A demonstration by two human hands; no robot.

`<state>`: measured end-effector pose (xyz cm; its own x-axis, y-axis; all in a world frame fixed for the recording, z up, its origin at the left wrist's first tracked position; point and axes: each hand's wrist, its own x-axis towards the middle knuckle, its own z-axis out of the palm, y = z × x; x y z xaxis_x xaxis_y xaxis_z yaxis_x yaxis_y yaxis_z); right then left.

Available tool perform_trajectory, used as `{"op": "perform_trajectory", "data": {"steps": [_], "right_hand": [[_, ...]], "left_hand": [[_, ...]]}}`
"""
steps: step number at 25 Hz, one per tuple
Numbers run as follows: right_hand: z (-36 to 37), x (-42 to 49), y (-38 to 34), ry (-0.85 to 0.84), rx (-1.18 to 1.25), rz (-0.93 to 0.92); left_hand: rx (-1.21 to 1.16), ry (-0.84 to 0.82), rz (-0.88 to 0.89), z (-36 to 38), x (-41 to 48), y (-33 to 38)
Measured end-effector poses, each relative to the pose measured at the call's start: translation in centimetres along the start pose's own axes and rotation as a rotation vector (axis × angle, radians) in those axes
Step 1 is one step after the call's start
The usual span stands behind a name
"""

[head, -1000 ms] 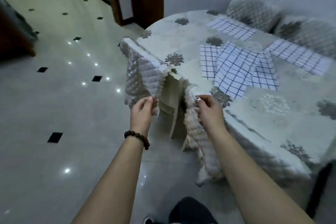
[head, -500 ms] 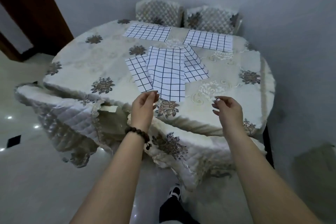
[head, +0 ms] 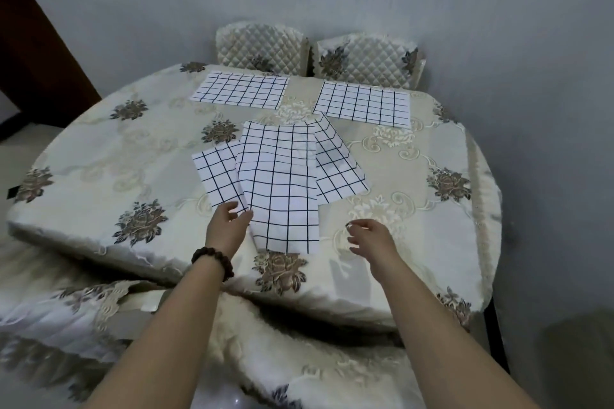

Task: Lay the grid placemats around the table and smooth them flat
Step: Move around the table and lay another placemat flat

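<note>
Top placemat [head: 282, 189] is stacked mid-frame, long axis toward frame top. Left hand [head: 227, 231] is placed nearer, at its lower-left edge, grip unclear; right hand [head: 368, 237] is held loosely open, empty, just right.

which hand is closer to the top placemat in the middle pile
Left. The left hand is at the near left edge of the top placemat; the right hand hangs apart, off its right side.

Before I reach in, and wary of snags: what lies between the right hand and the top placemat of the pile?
Only bare tablecloth, seen in the head view; the right hand is beside the top placemat, not touching.
</note>
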<state>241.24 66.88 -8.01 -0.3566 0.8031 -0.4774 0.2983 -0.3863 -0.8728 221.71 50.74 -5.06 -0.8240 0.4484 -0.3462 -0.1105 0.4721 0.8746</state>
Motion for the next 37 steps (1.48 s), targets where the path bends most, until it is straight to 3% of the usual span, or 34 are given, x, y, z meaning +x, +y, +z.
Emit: {"op": "perform_trajectory", "data": {"steps": [5,12,18,24,25,32,37], "right_hand": [[4.2,3.8,0.8,-0.066,-0.182,0.081],[8.1,5.6,0.6,-0.116,-0.214,0.114],[8.9,5.8,0.5,-0.156,-0.087,0.075],[8.8,5.0,0.7,-0.325,-0.220,-0.059],[9.0,4.6,0.5,-0.314,-0.219,-0.087],[9.8,2.8,-4.2,-0.112,-0.079,-0.299],[7.9,3.1,-8.9,-0.044,-0.171,-0.517]], "left_hand": [[-0.282,-0.110,-0.262,0.9,3.3,-0.9],[-0.354,-0.191,-0.324,2.2,5.4,-1.9],[-0.154,-0.222,-0.123,2.0,5.5,-1.8],[0.336,-0.433,0.171,2.3,5.4,-2.2],[0.399,-0.422,0.198,2.5,5.2,-2.2],[0.448,0.109,0.441,1.9,5.2,0.2],[0.451,0.235,0.455,-0.5,6.1,4.1]]}}
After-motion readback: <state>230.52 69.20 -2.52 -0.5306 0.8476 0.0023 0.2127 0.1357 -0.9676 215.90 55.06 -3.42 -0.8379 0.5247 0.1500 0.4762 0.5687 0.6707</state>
